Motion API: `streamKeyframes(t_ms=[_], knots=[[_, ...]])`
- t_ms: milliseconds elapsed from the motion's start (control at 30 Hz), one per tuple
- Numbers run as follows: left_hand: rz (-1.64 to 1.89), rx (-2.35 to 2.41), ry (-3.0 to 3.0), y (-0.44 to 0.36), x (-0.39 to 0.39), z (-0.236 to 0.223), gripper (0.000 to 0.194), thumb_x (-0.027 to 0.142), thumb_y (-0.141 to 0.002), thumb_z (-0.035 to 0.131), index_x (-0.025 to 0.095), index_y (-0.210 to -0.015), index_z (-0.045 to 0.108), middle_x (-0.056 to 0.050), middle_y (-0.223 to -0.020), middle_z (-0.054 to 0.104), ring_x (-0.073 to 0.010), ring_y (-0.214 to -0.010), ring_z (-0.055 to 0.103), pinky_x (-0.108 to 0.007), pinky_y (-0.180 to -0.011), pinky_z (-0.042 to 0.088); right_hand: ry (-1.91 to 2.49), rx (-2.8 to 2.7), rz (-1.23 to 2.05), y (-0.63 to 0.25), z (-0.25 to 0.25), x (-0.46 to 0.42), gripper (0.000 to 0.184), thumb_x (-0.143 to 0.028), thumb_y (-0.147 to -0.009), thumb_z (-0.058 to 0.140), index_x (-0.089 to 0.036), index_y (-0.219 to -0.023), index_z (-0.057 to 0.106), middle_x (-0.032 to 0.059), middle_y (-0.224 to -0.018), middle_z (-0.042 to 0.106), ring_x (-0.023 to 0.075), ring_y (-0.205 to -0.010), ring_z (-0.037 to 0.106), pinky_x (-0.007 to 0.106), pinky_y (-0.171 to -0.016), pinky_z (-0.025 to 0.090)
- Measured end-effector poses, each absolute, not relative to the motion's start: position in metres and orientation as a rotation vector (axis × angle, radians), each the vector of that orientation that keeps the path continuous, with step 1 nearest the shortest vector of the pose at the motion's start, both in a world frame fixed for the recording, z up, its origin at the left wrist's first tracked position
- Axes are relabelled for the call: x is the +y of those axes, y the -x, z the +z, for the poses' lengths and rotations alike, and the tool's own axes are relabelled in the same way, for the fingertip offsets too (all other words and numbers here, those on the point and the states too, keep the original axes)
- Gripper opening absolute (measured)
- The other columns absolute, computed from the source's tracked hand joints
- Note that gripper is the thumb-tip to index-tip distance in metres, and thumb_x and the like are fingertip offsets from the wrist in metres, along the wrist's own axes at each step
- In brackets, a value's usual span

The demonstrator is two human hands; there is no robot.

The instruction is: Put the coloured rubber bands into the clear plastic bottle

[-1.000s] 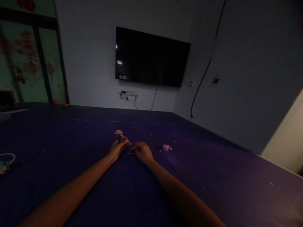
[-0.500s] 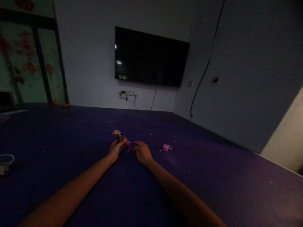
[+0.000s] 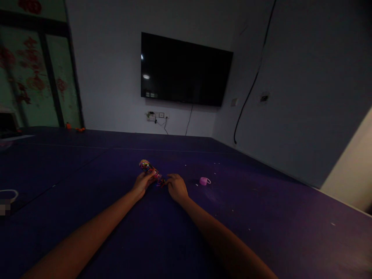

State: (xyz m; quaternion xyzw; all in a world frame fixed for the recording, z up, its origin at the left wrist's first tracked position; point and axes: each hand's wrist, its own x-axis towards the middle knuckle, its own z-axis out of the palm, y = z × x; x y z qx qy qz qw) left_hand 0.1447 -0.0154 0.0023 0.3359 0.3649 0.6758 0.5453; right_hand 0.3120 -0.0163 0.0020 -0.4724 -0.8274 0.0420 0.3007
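My left hand [image 3: 141, 185] is wrapped round a clear bottle [image 3: 147, 166] packed with small multicoloured pieces, perhaps rubber bands. The bottle lies tilted, its base pointing to the far left and its mouth end toward my right hand. At that end is a small cluster of colourful pieces [image 3: 161, 182]. My right hand [image 3: 178, 188] is beside this cluster, fingers bent and fingertips at its edge; whether they pinch a piece is too small to see. Farther right, a pink cap with a loop [image 3: 203, 181] sits on the purple surface.
The dark purple surface [image 3: 122, 232] carries scattered white specks. A white loop-shaped rim [image 3: 10, 193] shows at the left edge. Orange objects [image 3: 80, 130] lie near the door. Behind, a television [image 3: 186, 71] hangs above wall sockets [image 3: 158, 115], and a black cable [image 3: 247, 99] runs down the wall.
My right hand has shifted slightly right, away from the bottle's mouth end. More of the colourful cluster shows between the hands. My left hand and the bottle have barely moved.
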Motion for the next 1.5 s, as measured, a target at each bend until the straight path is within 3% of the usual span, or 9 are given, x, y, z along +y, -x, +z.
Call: streamKeyframes(t_ms=[167,367,633,1033,1233,1500], knots=[[1.6,0.862,-0.807,-0.145,-0.016,0.002,0.017,0.012,-0.066,0.076,0.013,-0.08,0.066,-0.004,-0.071,0.071,-0.014,-0.063,0.067,-0.023,-0.067,0.054,1.221,-2.183,0.107,-0.312,0.0,-0.016,0.038,-0.006,-0.076,0.044,-0.02,-0.101,0.069,0.0066,-0.129,0.054,0.0205,-0.121,0.046,0.037,-0.101,0.036],[1.622,0.866,-0.787,-0.143,-0.014,0.001,0.009,0.017,-0.071,0.073,0.013,-0.075,0.065,-0.002,-0.067,0.069,-0.0104,-0.058,0.064,-0.02,-0.062,0.053,1.115,-2.358,0.051,-0.31,-0.002,-0.021,0.067,-0.005,-0.073,0.044,-0.03,-0.136,0.041,0.0038,-0.151,0.021,0.0229,-0.129,0.037,0.039,-0.103,0.035],[1.562,0.868,-0.862,-0.143,-0.017,0.002,0.016,0.021,-0.068,0.076,0.011,-0.076,0.068,-0.005,-0.068,0.07,-0.012,-0.058,0.064,-0.021,-0.059,0.052,1.209,-2.463,0.006,-0.307,-0.002,-0.022,0.074,-0.012,-0.078,0.046,-0.033,-0.144,0.022,0.0066,-0.154,-0.002,0.0278,-0.127,0.04,0.043,-0.097,0.039],[1.576,0.852,-0.945,-0.147,-0.02,0.002,0.021,0.024,-0.063,0.078,0.012,-0.078,0.069,-0.005,-0.072,0.071,-0.0138,-0.064,0.065,-0.023,-0.065,0.051,1.243,-2.474,0.026,-0.306,-0.003,-0.019,0.059,-0.022,-0.085,0.047,-0.036,-0.14,0.029,0.0072,-0.154,0.005,0.0302,-0.129,0.037,0.046,-0.097,0.037],[1.617,0.834,-0.94,-0.147,-0.021,0.0,0.028,0.026,-0.06,0.079,0.011,-0.081,0.068,-0.006,-0.076,0.071,-0.0153,-0.067,0.066,-0.025,-0.069,0.052,1.265,-2.473,0.063,-0.307,0.001,-0.023,0.053,-0.022,-0.087,0.044,-0.034,-0.137,0.036,0.0097,-0.153,0.009,0.0309,-0.129,0.036,0.047,-0.097,0.037],[1.723,0.86,-0.886,-0.142,-0.01,-0.006,0.029,0.026,-0.061,0.079,0.013,-0.083,0.064,-0.004,-0.076,0.07,-0.0157,-0.069,0.066,-0.026,-0.067,0.052,1.286,-2.455,0.089,-0.308,0.002,-0.024,0.048,-0.018,-0.085,0.043,-0.032,-0.13,0.048,0.0056,-0.152,0.019,0.0269,-0.129,0.037,0.044,-0.1,0.034]])
